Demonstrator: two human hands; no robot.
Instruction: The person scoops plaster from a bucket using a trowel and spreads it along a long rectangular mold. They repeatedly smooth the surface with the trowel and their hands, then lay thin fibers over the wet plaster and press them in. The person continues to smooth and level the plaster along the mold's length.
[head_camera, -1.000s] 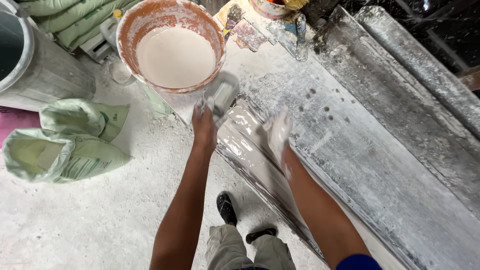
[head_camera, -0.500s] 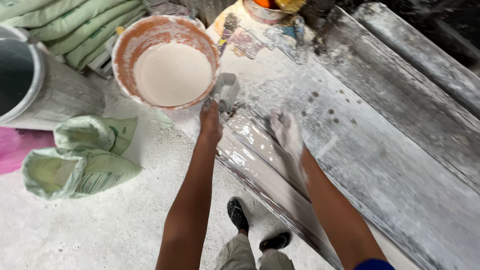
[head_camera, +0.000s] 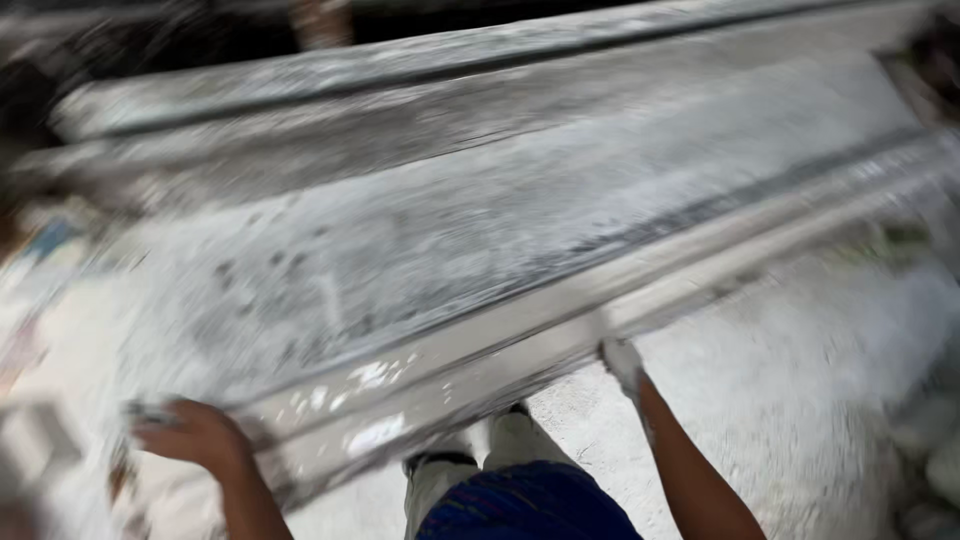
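The picture is smeared by camera motion. A long, white plaster-coated moulding strip (head_camera: 520, 350) runs along the near edge of a wide grey work slab (head_camera: 450, 220). My left hand (head_camera: 195, 438) curls over the strip's left end, beside a small dark thing I cannot make out. My right hand (head_camera: 622, 362), caked in white, presses on the strip's lower edge further right; its fingers are too blurred to read. My legs and shoes (head_camera: 470, 460) stand just below the strip.
A white, plaster-dusted floor (head_camera: 800, 400) spreads to the lower right. Another long grey board (head_camera: 400, 60) lies along the slab's far side. Blurred clutter sits at the far left edge (head_camera: 40, 260) and far right edge (head_camera: 930, 440).
The view has swung right, so the bucket, drum and sacks are out of frame. My hands have spread far apart along the strip, the right one sliding well to the right.
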